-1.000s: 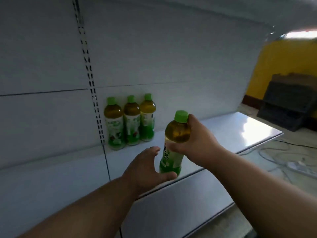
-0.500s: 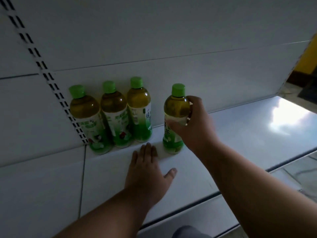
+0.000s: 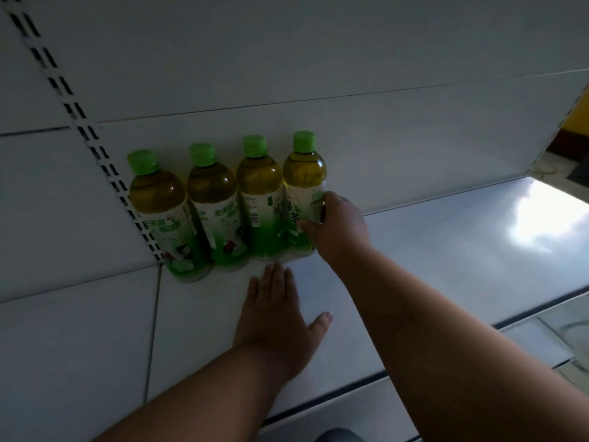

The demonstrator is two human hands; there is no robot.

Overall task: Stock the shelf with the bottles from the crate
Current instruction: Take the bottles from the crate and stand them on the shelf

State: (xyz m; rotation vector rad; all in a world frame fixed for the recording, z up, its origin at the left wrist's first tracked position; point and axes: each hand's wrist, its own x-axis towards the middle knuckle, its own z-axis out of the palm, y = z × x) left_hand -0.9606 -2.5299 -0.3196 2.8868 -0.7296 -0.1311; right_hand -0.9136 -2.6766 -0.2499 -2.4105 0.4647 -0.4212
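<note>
Four green-capped tea bottles stand upright in a tight row at the back of the white shelf [image 3: 446,250], shoulder to shoulder against the rear panel [image 3: 318,59]. The leftmost bottle [image 3: 165,218] sits just beside the slotted upright rail [image 3: 95,145], next comes the second bottle [image 3: 216,212], then the third bottle [image 3: 259,202], and at the right end the fourth bottle [image 3: 302,193], each one touching its neighbour. The right hand [image 3: 341,228] reaches in from the right, its grip wrapped around the label of that fourth bottle: thumb across the front of the label, fingers curling round the far side, palm against the bottle's right flank. The bottle's base looks to be down on the shelf, pressed in against the third one. The left hand [image 3: 277,320] lies flat, palm down, on the shelf surface in front of the row, fingers together and pointing toward the bottles, thumb splayed out to the right; its grip is slack and holds nothing, and the fingertips stop just short of the third bottle's base. Both forearms come up from the bottom of the view, bare. To the right the shelf runs on, with a bright patch of reflected light [image 3: 548,218] on it near the far end. The scene is dim, and the label print is only partly legible. The crate is out of view.
</note>
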